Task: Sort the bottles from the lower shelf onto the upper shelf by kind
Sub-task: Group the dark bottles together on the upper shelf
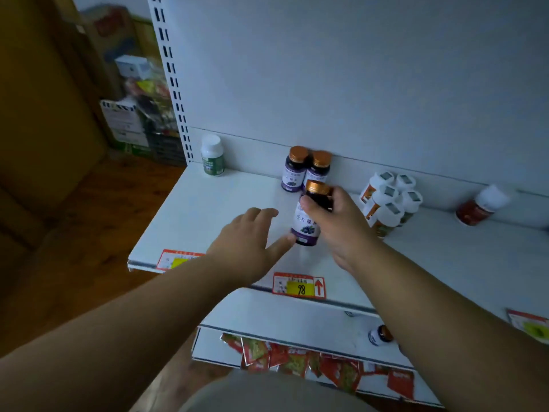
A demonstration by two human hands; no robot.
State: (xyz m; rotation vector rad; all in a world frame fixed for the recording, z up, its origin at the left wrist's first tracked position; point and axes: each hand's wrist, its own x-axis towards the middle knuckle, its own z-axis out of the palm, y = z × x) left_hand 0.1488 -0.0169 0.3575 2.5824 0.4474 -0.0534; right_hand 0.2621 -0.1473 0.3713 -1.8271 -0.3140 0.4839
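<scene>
A purple-label bottle [309, 215] is gripped by the right hand [335, 224] above the upper shelf [208, 209], steadied by the left hand's [246, 242] released fingers, seemingly bound for the matching pair [306, 171] at 12 o'clock.

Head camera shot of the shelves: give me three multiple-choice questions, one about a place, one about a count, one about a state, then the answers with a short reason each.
1. Where does the green-labelled bottle stand?
A. Left rear of the upper shelf
B. On the lower shelf
C. Among the white-capped cluster

2. How many purple-labelled bottles stand against the back panel?
A. One
B. Two
C. Four

3. What is the right hand doing?
A. Hanging idle
B. Pressing flat on the shelf
C. Gripping a purple-labelled bottle

Answers: 1 A, it stands alone by the slotted upright. 2 B, a pair with copper caps stands side by side. 3 C, its fingers curl round the bottle below the cap.
</scene>
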